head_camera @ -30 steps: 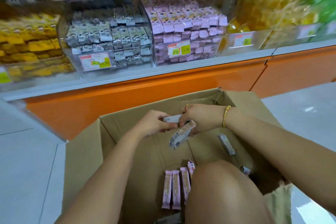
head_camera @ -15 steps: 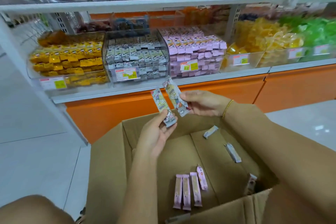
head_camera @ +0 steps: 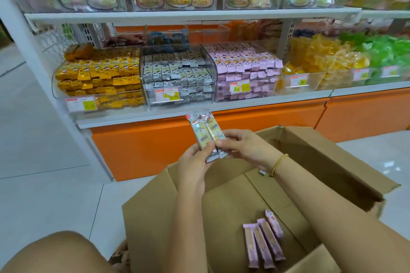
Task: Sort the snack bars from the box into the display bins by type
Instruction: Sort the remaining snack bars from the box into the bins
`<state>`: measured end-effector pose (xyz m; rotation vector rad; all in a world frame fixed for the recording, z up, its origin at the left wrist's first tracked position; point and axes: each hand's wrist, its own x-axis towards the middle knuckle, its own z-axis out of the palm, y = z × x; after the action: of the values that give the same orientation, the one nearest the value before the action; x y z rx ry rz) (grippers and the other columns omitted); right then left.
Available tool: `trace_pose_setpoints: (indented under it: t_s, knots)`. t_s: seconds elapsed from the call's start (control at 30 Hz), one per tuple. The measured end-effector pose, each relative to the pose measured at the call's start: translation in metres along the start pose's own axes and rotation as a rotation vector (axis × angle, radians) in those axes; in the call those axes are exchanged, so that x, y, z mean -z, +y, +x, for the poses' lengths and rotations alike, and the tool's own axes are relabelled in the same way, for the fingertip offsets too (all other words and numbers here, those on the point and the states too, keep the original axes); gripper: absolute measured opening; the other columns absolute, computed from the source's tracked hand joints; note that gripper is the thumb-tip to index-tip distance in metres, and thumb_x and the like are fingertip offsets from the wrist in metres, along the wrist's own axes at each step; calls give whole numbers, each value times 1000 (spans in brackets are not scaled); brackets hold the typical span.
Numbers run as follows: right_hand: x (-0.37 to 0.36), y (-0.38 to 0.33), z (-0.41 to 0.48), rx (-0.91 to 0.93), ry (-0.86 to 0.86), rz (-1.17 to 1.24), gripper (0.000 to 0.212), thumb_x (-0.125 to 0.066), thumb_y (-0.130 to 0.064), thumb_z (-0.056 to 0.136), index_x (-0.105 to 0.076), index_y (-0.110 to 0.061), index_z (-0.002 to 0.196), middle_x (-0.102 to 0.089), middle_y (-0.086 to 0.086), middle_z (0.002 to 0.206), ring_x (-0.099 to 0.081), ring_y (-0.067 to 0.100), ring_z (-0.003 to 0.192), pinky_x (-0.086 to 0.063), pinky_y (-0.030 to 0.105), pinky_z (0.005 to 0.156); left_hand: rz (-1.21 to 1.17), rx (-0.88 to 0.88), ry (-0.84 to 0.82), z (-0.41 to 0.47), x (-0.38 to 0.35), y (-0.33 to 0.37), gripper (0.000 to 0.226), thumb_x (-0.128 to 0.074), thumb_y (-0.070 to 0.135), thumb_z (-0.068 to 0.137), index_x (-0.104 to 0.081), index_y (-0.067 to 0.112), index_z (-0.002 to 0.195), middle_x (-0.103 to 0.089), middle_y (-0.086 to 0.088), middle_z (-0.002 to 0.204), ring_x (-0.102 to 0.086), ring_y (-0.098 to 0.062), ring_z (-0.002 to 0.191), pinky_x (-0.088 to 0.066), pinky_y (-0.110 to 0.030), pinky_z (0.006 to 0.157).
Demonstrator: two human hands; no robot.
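The yellow bin (head_camera: 81, 104), grey bin (head_camera: 168, 95) and pink bin (head_camera: 239, 87) are sitting full on the shelf ahead; four pink bars (head_camera: 263, 244) are lying in the box (head_camera: 150, 217). My left hand (head_camera: 195, 162) and right hand (head_camera: 241, 146) are pinching the two grey bars (head_camera: 205, 133) upright above the box's far edge. The bars are pressed side by side now, no longer apart.

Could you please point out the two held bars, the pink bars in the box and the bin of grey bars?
held bars (head_camera: 199, 133): head view, middle of the left wrapper.
pink bars (head_camera: 261, 246): head view, second bar from the left.
grey bin (head_camera: 195, 95): head view, clear front wall.
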<state>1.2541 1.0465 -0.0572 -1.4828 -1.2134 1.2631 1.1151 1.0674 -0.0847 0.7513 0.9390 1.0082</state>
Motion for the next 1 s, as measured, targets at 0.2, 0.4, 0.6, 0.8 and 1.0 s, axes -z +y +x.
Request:
trace_pose_setpoints:
  t_s: [0.2, 0.4, 0.6, 0.8, 1.0]
  knots:
    - [30, -18, 0, 67, 171, -132, 27, -73, -3, 78, -60, -5, 102, -63, 8, 97, -61, 14, 81, -53, 21, 71, 9, 17, 33, -3, 11, 5, 29, -64, 19, 89, -61, 7, 115, -67, -8, 104, -64, -18, 97, -53, -28, 82]
    - [60, -32, -2, 114, -94, -250, 18, -71, -11, 82, -65, -2, 96, -69, 3, 83, -59, 13, 78, -48, 31, 78, 232, 40, -157, -10, 1, 20, 31, -62, 20, 89, -60, 8, 118, -70, -6, 105, -67, -19, 98, -54, -36, 90]
    - [58, -24, 7, 133, -131, 91, 35, -63, -16, 89, -60, 0, 120, -64, 19, 118, -60, 31, 105, -44, 46, 100, 355, 1, -112, -17, -19, 27, 22, -65, 20, 88, -64, 15, 109, -73, -3, 98, -70, -15, 90, -56, -31, 79]
    - [18, -26, 21, 179, 135, 193, 34, -75, -10, 78, -49, -6, 99, -68, 9, 83, -68, 23, 77, -59, 37, 77, 395, -196, 104, -22, -18, 40, 19, -77, 10, 76, -67, 17, 91, -75, -3, 82, -72, -18, 72, -59, -35, 72]
    - [-18, -37, 29, 200, 246, 34, 56, -84, -39, 66, -47, -20, 103, -64, 0, 89, -67, 17, 83, -57, 40, 82, 655, -474, 224, -7, -13, 62, 15, -78, 13, 75, -70, 23, 82, -70, 6, 60, -68, -9, 55, -50, -17, 50]
